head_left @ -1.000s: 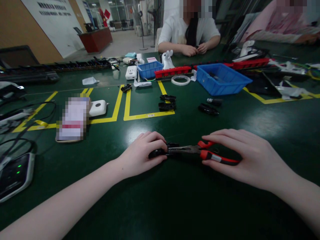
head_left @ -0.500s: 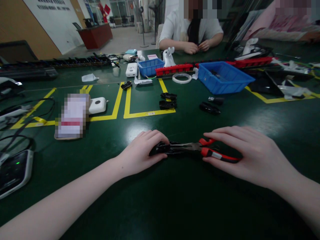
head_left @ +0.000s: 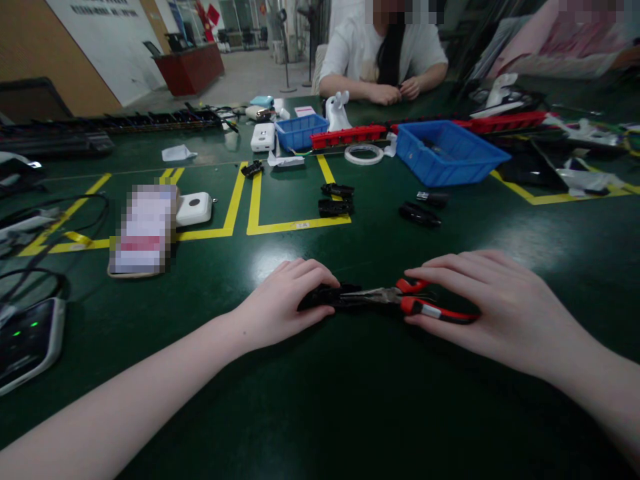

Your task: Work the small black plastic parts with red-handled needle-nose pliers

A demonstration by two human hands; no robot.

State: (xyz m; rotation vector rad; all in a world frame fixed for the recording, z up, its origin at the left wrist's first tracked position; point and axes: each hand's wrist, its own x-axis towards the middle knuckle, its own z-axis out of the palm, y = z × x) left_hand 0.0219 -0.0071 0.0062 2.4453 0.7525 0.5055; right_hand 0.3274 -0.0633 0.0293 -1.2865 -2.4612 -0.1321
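Note:
Between thumb and fingers, my left hand [head_left: 290, 297] grips a black plastic part [head_left: 320, 297] low over the green table [head_left: 320, 413]. My right hand [head_left: 500, 310] is closed around the red and black handles of long-nose pliers [head_left: 420, 307]. The jaws point left and reach the black part's right end. Whether the tips pinch something in it, I cannot tell. Farther back lie two similar black parts [head_left: 336, 208] on yellow tape, and two more dark pieces [head_left: 420, 214] sit to their right.
A blue bin [head_left: 445, 157] holding dark items stands behind my right hand. Near it are a tape roll [head_left: 364, 155], a red strip [head_left: 347, 138] and a smaller blue bin [head_left: 303, 131]. A phone [head_left: 145, 230] lies at left. Across the table sits a person [head_left: 383, 60].
My hands, the black part and the pliers stay almost in place. The pliers have shifted very slightly left. The whole view has tilted a little.

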